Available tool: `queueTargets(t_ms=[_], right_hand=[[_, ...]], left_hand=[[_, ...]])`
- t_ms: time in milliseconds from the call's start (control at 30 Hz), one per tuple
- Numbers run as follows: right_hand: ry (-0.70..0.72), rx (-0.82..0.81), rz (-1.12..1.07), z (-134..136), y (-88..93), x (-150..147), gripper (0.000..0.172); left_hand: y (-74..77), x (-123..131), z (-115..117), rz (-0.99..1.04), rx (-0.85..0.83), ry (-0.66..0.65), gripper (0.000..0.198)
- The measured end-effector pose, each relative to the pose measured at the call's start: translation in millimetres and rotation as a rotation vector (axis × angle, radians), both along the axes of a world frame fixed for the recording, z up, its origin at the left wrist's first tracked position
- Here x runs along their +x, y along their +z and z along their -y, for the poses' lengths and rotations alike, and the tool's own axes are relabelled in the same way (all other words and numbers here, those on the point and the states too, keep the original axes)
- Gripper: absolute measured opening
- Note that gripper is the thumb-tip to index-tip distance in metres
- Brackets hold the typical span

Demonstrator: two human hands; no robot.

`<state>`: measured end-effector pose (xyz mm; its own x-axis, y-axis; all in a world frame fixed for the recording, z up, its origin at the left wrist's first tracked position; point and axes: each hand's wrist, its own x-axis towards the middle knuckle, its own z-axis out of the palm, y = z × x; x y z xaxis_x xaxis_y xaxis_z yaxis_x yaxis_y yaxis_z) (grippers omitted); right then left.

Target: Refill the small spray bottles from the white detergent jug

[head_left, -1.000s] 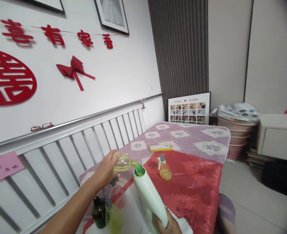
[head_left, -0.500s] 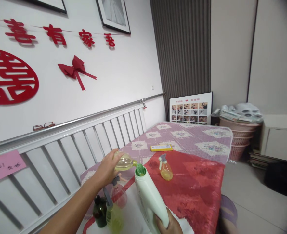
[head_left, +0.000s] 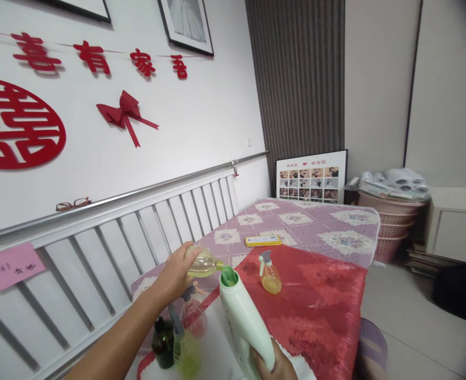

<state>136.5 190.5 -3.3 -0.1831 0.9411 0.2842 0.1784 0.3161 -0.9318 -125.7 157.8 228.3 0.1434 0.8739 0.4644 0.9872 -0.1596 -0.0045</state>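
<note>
Right hand [head_left: 277, 363] clamped round the pale green bottle [head_left: 247, 322], whose open mouth points away beyond it; left hand [head_left: 176, 270], gripping a clear bottle [head_left: 201, 264], tips it there; apparently pouring; next calls for steady tilt, necks aligned

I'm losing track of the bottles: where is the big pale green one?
The pale green bottle is lower-middle in the head view, tilted in the right hand, its mouth beside the neck of the clear bottle in the left hand.
</note>
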Motion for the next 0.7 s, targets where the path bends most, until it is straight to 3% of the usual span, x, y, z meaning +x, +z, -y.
queueTargets(t_ms=[700], right_hand=[[0.038,-0.01,0.09,2.0,-6.8,-0.2,0.031]], left_hand=[[-0.6,-1.0,-1.6,0.0,-0.016,0.015,0.067]])
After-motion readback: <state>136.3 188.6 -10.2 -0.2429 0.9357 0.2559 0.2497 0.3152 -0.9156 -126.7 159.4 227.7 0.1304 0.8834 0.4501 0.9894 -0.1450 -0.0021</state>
